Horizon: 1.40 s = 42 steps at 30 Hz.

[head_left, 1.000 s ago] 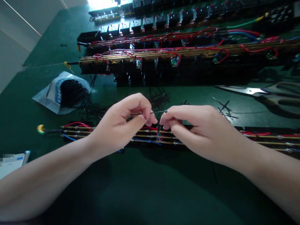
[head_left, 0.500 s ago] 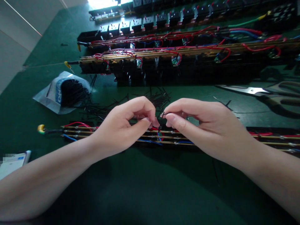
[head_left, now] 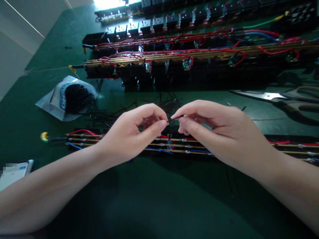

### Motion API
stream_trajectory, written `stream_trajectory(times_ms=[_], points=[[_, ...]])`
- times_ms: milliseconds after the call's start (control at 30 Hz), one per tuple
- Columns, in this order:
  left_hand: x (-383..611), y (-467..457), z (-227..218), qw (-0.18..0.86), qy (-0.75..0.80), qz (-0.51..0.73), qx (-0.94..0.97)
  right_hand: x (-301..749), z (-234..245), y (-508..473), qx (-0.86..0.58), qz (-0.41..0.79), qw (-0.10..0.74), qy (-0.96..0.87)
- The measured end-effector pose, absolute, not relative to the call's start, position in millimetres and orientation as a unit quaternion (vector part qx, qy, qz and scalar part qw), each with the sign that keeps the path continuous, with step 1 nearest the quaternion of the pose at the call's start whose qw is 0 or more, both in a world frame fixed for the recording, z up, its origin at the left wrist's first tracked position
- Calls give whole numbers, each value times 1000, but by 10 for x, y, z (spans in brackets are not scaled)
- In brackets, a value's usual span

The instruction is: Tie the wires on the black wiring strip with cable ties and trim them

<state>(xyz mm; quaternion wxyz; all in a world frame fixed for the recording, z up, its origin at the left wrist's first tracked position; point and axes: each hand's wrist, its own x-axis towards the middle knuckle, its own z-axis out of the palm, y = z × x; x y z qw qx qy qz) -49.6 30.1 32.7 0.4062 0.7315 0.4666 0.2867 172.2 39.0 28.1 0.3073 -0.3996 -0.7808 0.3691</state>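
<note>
My left hand (head_left: 136, 132) is closed in a pinch, with a small dark end, seemingly of a black cable tie, at its fingertips. Facing it, my right hand (head_left: 221, 136) pinches a thin black cable tie (head_left: 177, 117) between thumb and forefinger. Whether both hands hold the same tie I cannot tell. Just below the fingertips lies a long black power strip (head_left: 179, 145) with bare brass bars, red and blue wires and a small green circuit board (head_left: 170, 143). My hands and wrists cover parts of it.
Loose black cable ties (head_left: 112, 114) lie scattered behind my hands, beside an opened plastic bag (head_left: 56, 99) of them. Scissors (head_left: 279, 98) rest at the right. More wired strips (head_left: 154, 59) and socket rows span the back of the green table. A phone (head_left: 17, 172) lies at left.
My left fingertips have risen slightly from the strip and closed together. The right hand has lifted a little, and the tie in it now points toward the left fingertips.
</note>
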Motion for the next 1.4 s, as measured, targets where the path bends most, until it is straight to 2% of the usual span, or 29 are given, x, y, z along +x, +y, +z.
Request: stream_trajectory(times_ms=[367, 767, 1067, 1267, 1400], points=[[-489, 299, 307, 371, 473, 283, 747, 1711, 301, 394, -383, 388, 315, -777], [-508, 290, 302, 385, 468, 271, 748, 1713, 283, 360, -412, 444, 406, -684], [-518, 284, 292, 403, 465, 271, 740, 1729, 208, 473, -416, 547, 460, -562], [-520, 276, 332, 399, 454, 270, 749, 1728, 196, 477, -428, 530, 426, -596], [-528, 274, 355, 397, 439, 257, 764, 1718, 237, 441, -440, 452, 336, -699]])
